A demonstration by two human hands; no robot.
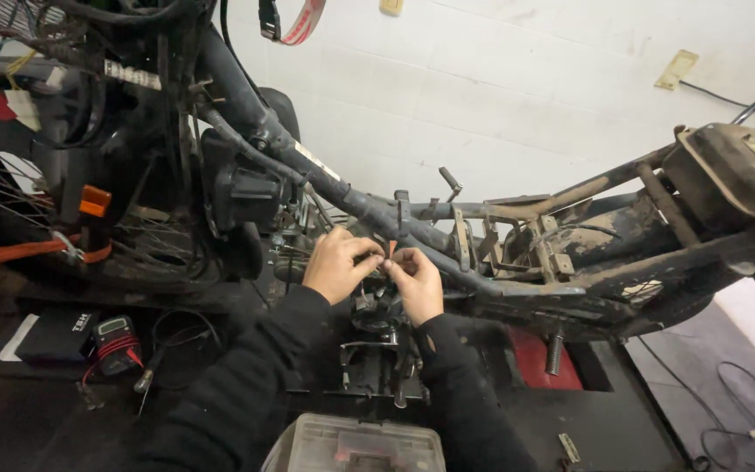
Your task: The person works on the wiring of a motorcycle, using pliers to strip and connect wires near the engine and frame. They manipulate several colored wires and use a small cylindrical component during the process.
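Observation:
Both my hands are raised in front of a stripped, dirty motorcycle frame (517, 218). My left hand (335, 264) and my right hand (416, 281) pinch a small orange part (391, 250) between their fingertips, just below the frame's main tube. Beneath the hands sits the dark engine area (377, 336) with metal brackets. Black sleeves cover both arms. What the orange part is attached to is hidden by my fingers.
A spoked wheel (10, 201) with an orange strap is at left. A multimeter (115, 343) with red leads and a black case (54, 334) lie on the bench. A clear plastic parts box (356, 444) sits at the bottom. A white block wall stands behind.

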